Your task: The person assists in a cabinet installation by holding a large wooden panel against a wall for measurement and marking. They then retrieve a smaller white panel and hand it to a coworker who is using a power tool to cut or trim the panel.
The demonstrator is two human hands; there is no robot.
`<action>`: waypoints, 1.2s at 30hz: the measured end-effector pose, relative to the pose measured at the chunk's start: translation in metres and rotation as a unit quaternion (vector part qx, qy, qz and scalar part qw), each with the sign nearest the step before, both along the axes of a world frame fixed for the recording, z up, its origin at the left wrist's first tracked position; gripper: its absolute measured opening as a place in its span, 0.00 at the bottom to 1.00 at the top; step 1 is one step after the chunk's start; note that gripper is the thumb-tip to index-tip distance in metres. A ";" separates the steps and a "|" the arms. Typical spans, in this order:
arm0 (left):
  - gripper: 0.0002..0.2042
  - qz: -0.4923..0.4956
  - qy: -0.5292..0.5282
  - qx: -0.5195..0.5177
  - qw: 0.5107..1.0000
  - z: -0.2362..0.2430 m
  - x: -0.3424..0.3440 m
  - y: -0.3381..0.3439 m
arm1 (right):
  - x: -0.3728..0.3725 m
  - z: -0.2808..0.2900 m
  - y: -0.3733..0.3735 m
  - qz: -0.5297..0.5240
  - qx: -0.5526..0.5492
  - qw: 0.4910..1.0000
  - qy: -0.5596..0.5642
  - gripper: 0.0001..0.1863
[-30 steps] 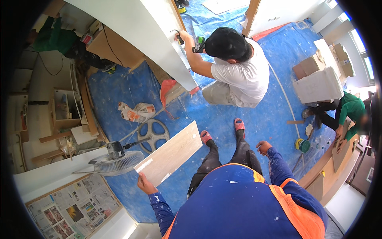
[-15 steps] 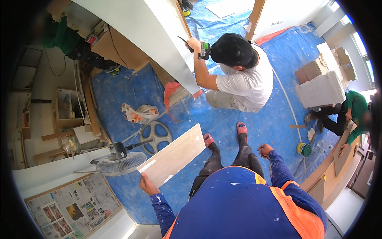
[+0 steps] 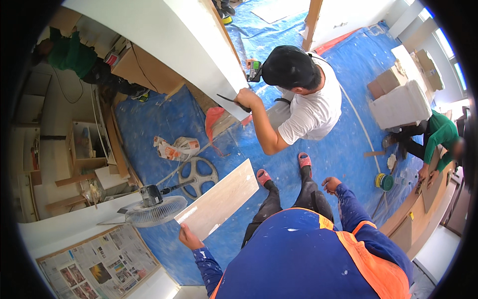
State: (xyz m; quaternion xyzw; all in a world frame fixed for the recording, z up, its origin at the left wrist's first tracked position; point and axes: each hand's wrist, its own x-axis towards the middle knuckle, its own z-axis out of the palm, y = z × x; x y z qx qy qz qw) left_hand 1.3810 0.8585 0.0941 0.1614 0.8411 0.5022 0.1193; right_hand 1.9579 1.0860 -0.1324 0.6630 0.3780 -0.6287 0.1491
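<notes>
My left hand (image 3: 190, 236) grips the lower left corner of a long pale wooden board (image 3: 219, 199). White smears mark the board near that corner and along its edge; its far end tilts up to the right. My right hand (image 3: 330, 185) hangs beside my right thigh with nothing visible in it, its fingers loosely bent and a little apart. In front of me crouches a co-worker (image 3: 313, 109) in a white shirt and black cap, who holds a thin dark blade-like tool (image 3: 234, 102) against the edge of a white panel (image 3: 199, 45).
A standing fan (image 3: 155, 209) is close to the board's left end, its spoked base (image 3: 198, 175) on blue sheeting (image 3: 149, 119). A crumpled bag (image 3: 177, 148) lies beyond. Right of me are a green tub (image 3: 383, 182), stacked boxes (image 3: 398, 102) and another person (image 3: 440, 134) in green.
The co-worker's visible hand has come down the white panel's edge toward me with the dark tool. I still hold the board; my own hands have barely moved.
</notes>
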 end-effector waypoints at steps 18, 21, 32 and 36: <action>0.25 -0.001 -0.021 -0.024 0.999 0.007 0.004 0.015 | 0.014 -0.026 -0.015 -0.018 -0.005 1.000 0.021 0.18; 0.25 -0.015 -0.017 -0.037 0.999 0.009 0.002 0.016 | 0.014 -0.027 -0.017 -0.036 -0.005 0.999 0.013 0.18; 0.25 -0.085 0.038 -0.089 0.992 0.031 0.013 0.057 | 0.034 -0.046 -0.042 -0.091 -0.038 0.994 0.040 0.16; 0.25 -0.096 0.032 -0.071 0.992 0.035 0.026 0.077 | 0.049 -0.057 -0.047 -0.099 -0.037 0.994 0.041 0.17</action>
